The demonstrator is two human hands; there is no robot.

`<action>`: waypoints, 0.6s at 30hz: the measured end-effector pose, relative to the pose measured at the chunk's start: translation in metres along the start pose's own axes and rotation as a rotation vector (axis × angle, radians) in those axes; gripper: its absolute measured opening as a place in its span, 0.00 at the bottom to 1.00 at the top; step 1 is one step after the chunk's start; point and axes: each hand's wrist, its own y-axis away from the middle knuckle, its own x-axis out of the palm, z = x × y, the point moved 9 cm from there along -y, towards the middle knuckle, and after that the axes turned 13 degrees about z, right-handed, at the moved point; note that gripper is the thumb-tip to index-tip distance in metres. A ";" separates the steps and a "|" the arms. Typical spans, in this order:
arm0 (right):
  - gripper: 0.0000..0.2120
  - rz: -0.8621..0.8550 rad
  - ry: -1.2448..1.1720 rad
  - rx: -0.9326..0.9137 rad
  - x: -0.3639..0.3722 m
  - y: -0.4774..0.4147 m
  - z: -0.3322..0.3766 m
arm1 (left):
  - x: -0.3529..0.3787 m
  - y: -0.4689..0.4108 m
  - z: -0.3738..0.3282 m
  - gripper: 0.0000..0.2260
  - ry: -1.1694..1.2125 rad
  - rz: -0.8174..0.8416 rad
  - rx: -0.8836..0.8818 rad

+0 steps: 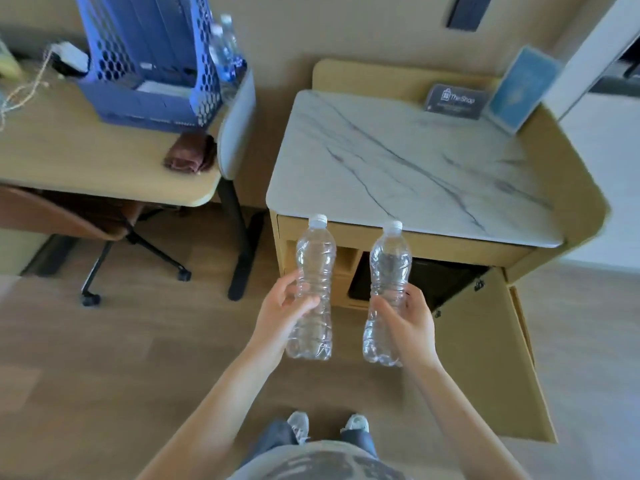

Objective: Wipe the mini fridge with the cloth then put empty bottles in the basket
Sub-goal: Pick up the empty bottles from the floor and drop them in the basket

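My left hand grips a clear empty bottle with a white cap, held upright. My right hand grips a second clear empty bottle, also upright. Both are in front of the marble-topped cabinet. Its wooden door stands open, and the dark mini fridge sits inside. A blue perforated basket stands on the wooden desk at upper left. Beside the basket stand two more bottles. A brown cloth lies folded on the desk near its right edge.
An office chair is tucked under the desk, whose black leg stands between desk and cabinet. A dark card sign and a blue leaflet stand at the back of the marble top. My feet are on the wooden floor.
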 end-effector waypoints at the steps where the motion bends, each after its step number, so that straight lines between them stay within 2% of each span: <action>1: 0.18 -0.024 -0.018 -0.006 -0.001 0.006 0.000 | 0.003 0.001 -0.004 0.31 -0.007 0.023 0.014; 7: 0.16 -0.202 -0.108 -0.029 -0.022 0.049 -0.011 | 0.030 -0.008 -0.009 0.28 -0.076 0.196 0.025; 10: 0.16 -0.336 -0.151 -0.044 -0.052 0.076 -0.011 | 0.065 -0.022 -0.010 0.30 -0.123 0.312 0.004; 13: 0.17 -0.504 -0.172 -0.045 -0.094 0.113 -0.014 | 0.122 -0.036 -0.010 0.31 -0.175 0.475 -0.005; 18: 0.18 -0.825 -0.215 -0.050 -0.168 0.203 -0.032 | 0.247 -0.033 0.009 0.28 -0.249 0.797 -0.040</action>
